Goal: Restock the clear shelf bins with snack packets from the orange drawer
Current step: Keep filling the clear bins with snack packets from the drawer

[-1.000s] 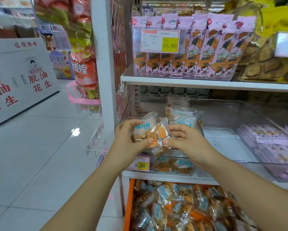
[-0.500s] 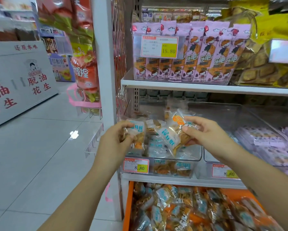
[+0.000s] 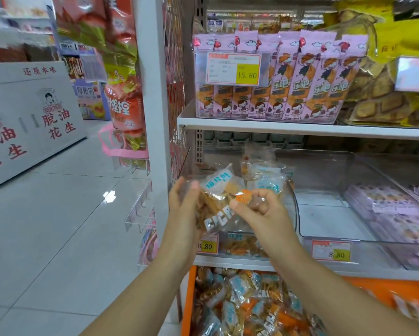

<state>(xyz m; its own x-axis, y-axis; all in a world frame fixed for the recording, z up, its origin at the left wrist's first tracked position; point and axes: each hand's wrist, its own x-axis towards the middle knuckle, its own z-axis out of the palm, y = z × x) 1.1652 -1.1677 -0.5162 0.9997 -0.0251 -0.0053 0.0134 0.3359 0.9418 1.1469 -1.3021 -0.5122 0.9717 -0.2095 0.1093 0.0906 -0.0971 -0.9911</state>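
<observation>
A bunch of clear snack packets (image 3: 218, 202) with blue and orange print is held in front of the middle shelf. My left hand (image 3: 185, 209) cups them from the left and below. My right hand (image 3: 257, 207) pinches one packet at its orange label from the right. Just behind them stands the clear shelf bin (image 3: 292, 197), partly filled with the same packets. Below the shelf, the orange drawer (image 3: 189, 301) is pulled out and full of packets.
A second clear bin (image 3: 329, 224) to the right is mostly bare, and further right lie purple packets (image 3: 393, 209). Pink snack boxes (image 3: 288, 88) fill the upper shelf. A white post (image 3: 152, 117) edges the shelf; tiled aisle floor lies left.
My hands were apart, each with packets; now they have come together and hold the packets as one bunch in front of the bin.
</observation>
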